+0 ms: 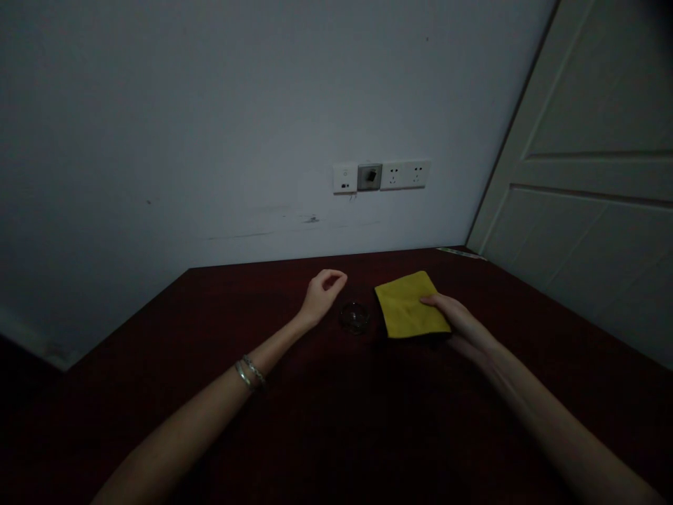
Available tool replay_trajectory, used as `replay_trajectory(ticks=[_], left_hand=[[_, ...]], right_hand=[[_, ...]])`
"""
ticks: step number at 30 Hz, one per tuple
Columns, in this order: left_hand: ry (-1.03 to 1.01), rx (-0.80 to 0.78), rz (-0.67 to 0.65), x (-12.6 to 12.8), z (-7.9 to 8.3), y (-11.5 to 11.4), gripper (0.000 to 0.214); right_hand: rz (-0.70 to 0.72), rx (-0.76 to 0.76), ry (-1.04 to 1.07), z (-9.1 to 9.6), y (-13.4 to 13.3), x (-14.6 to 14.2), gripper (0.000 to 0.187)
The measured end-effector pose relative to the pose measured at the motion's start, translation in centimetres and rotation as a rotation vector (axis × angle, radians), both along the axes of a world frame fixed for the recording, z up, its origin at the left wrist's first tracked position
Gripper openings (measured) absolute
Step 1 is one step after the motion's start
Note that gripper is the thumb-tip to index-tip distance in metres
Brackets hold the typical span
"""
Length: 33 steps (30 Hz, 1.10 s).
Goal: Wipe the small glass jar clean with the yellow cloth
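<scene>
A folded yellow cloth lies on the dark red table, toward the far side. My right hand grips the cloth's right edge, thumb on top and fingers underneath. A small clear glass dish sits on the table just left of the cloth. My left hand hovers just left of the dish with its fingers curled loosely inward and nothing in them. Two thin bangles circle my left forearm.
A pale wall rises behind the table, with a row of sockets and a switch above the cloth. A white panelled door stands at the right. The room is dim.
</scene>
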<state>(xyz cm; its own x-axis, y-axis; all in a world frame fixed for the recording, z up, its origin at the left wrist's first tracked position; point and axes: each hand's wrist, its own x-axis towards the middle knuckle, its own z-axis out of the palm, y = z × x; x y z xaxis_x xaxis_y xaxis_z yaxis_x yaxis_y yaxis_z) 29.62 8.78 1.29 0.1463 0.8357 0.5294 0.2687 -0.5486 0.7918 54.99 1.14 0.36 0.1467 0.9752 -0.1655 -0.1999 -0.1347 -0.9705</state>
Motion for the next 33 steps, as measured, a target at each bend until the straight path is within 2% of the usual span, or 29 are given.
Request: replay_trajectory(ticks=[2, 4, 6, 9, 12, 14, 18, 21, 25, 29, 33], left_hand=[[-0.005, -0.123, -0.070, -1.1, -1.7, 1.9, 0.025], [-0.006, -0.277, -0.154, -1.7, -3.5, 2.8, 0.040], [0.010, -0.386, -0.224, -1.8, -5.0, 2.9, 0.057], [0.071, -0.435, -0.342, -1.7, -6.3, 2.3, 0.083], [0.168, -0.403, -0.390, -1.6, -6.8, 1.7, 0.103], [0.221, -0.383, -0.380, -1.6, -7.0, 1.5, 0.112], [0.260, -0.363, -0.348, -1.6, -7.3, 1.2, 0.119], [0.283, -0.354, -0.340, -1.3, -7.3, 1.0, 0.121], [0.301, -0.341, -0.316, -1.1, -7.5, 1.0, 0.122], [0.329, -0.301, -0.279, -0.9, -8.0, 1.3, 0.122], [0.331, -0.250, -0.296, -0.7, -8.0, 1.5, 0.114]], right_hand=[[-0.021, -0.052, 0.054, 0.0, 1.7, 0.8, 0.019], [-0.001, -0.086, 0.130, -0.1, 3.1, 1.3, 0.017], [0.061, -0.092, 0.169, -0.3, 4.1, 1.5, 0.018], [0.125, -0.098, 0.103, -0.7, 4.9, 1.3, 0.016], [0.121, -0.083, 0.013, -0.9, 5.6, 1.1, 0.017], [0.077, -0.011, -0.090, -0.9, 6.1, 1.2, 0.018], [-0.006, 0.368, -0.567, -0.8, 7.1, 1.3, 0.034], [0.109, 0.591, -0.811, -0.8, 7.6, 0.8, 0.045], [0.277, 0.654, -0.855, -1.2, 7.9, -0.6, 0.048], [0.374, 0.727, -0.895, -1.7, 7.9, -1.7, 0.049], [0.463, 0.772, -0.891, -1.9, 7.4, -2.1, 0.051]])
